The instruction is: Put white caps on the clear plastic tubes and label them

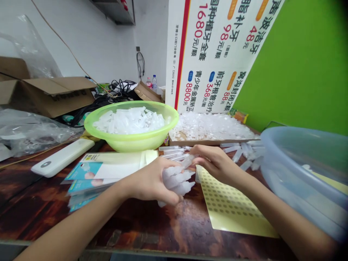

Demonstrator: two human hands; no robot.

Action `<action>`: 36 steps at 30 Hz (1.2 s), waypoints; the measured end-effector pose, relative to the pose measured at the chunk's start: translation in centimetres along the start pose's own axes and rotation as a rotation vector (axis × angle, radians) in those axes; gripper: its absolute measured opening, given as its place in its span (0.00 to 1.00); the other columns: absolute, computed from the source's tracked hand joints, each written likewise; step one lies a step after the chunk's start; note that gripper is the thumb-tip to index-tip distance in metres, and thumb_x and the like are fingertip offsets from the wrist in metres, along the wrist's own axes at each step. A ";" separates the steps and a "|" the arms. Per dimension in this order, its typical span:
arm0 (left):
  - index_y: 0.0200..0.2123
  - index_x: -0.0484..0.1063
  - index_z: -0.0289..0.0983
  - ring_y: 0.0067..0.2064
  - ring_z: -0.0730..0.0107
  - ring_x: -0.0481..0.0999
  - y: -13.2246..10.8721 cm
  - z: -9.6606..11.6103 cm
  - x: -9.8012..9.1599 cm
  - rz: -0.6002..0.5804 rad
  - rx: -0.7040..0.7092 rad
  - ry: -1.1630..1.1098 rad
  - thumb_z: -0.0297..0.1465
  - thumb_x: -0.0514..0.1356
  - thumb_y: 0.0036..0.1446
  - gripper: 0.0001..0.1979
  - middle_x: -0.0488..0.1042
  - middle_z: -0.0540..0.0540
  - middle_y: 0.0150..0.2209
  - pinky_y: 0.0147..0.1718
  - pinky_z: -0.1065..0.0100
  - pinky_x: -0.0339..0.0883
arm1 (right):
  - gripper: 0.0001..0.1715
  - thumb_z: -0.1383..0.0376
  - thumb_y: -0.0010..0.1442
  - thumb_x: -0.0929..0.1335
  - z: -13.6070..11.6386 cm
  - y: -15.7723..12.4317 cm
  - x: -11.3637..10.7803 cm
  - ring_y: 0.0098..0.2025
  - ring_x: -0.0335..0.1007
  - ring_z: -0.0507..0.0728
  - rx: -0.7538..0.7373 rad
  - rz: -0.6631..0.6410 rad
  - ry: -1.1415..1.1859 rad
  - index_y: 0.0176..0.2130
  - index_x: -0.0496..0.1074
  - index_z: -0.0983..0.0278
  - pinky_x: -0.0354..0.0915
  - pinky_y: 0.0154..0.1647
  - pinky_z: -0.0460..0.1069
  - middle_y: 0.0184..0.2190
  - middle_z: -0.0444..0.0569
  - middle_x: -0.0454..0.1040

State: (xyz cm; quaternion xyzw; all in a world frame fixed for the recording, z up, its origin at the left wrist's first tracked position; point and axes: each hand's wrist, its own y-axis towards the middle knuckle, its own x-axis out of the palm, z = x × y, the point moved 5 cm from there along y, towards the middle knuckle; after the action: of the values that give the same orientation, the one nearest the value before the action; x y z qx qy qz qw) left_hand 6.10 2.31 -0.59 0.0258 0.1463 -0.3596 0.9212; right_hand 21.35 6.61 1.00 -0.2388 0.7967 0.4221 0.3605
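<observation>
My left hand (148,179) is closed round a bunch of several small translucent plastic tubes (181,178) with narrow, stepped tips pointing right. My right hand (217,165) meets the top of that bunch, its fingers pinched at the end of one tube (187,160). Just behind the hands, more clear tubes (171,149) lie side by side on the table. Below my right forearm is a yellow sheet of round stickers (233,203). Left of my left hand, printed blue-and-white packets (108,165) lie in an overlapping stack.
A green bowl (130,139) heaped with clear plastic pieces stands behind the packets. A cardboard tray (206,142) of small translucent parts lies beside it. At right is a large blue basin (293,170), with loose tubes (246,152) near it. A white oblong device (62,157) lies at left.
</observation>
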 end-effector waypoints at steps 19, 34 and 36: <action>0.41 0.68 0.37 0.35 0.65 0.71 0.4 0.9 1.5 0.354 0.222 0.900 0.26 0.57 0.46 0.15 0.69 0.45 0.39 0.32 0.67 0.66 | 0.21 0.51 0.59 0.67 -0.3 -0.1 0.0 0.16 0.54 0.47 0.496 0.307 0.582 0.24 0.63 0.63 0.52 0.16 0.43 0.14 0.37 0.60; 0.39 0.72 0.37 0.58 0.50 0.65 0.6 0.3 1.4 0.406 0.251 0.675 0.24 0.61 0.43 0.15 0.59 0.38 0.61 0.52 0.53 0.64 | 0.18 0.54 0.56 0.70 1.7 0.1 1.0 0.17 0.52 0.46 0.558 0.134 0.959 0.28 0.65 0.64 0.50 0.18 0.43 0.15 0.36 0.58; 0.39 0.72 0.36 0.63 0.50 0.58 0.3 0.5 1.8 0.421 0.336 0.618 0.23 0.62 0.44 0.15 0.53 0.36 0.64 0.56 0.54 0.60 | 0.23 0.52 0.57 0.68 2.9 -0.3 0.6 0.16 0.51 0.46 0.642 0.214 0.964 0.22 0.60 0.64 0.51 0.18 0.44 0.14 0.36 0.55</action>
State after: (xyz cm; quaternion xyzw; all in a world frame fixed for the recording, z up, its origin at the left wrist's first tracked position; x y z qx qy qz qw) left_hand 7.68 1.27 -0.64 0.3122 0.3469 -0.1574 0.8703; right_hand 22.24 8.85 -0.71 -0.2009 0.9783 0.0377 -0.0329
